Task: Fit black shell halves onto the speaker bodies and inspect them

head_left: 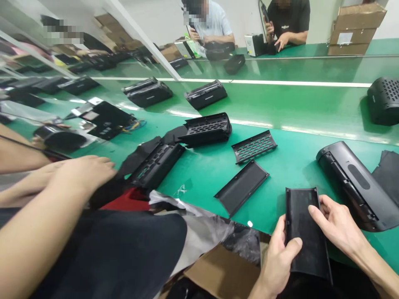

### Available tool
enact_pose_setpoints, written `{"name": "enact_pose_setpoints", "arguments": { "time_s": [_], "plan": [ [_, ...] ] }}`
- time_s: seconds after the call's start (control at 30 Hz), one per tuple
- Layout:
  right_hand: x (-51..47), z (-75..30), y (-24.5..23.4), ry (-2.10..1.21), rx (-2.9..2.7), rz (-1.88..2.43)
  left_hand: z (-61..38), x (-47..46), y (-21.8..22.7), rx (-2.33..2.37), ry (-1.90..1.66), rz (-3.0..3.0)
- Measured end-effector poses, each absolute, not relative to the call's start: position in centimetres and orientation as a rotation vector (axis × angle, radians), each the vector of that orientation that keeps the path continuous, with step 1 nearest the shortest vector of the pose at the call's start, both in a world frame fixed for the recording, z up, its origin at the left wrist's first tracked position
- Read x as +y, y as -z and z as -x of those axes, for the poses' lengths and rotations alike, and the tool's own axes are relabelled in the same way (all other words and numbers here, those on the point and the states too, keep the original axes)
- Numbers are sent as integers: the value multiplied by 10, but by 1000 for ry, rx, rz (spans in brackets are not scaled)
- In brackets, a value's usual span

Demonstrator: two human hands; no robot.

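My left hand (279, 259) grips a black curved plastic panel (307, 236) at the front edge of the green table, thumb across its face. My right hand (338, 226) holds the panel's right edge, fingertips lying on its surface. Just right of it lies a long black speaker housing (358, 185). A second plain black panel (241, 187) and a perforated grille panel (254, 145) lie on the table to the upper left of my hands.
A co-worker's arm (52, 207) reaches from the left over black housings (156, 166). Another grille housing (207, 128) lies farther back. More black units ride the green conveyor (280, 99). Two people work across it. Cardboard boxes (355, 29) stand far right; an open carton (224, 272) sits below.
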State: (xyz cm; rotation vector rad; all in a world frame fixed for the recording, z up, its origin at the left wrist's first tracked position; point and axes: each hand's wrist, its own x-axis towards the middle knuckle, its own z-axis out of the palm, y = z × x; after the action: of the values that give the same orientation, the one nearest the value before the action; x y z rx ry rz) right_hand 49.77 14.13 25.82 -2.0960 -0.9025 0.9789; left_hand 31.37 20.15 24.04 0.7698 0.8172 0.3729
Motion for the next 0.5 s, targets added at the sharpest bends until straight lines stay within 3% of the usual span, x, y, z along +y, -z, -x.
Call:
{"name": "enact_pose_setpoints", "arguments": {
  "time_s": [0.2,0.5],
  "plan": [
    [135,-502,-257,-1057,-853,1984,-316,204,-254,785,-320,-550],
    [135,-503,-255,-1195,-749,1885,-318,201,-244,810,-396,-808]
  ]
}}
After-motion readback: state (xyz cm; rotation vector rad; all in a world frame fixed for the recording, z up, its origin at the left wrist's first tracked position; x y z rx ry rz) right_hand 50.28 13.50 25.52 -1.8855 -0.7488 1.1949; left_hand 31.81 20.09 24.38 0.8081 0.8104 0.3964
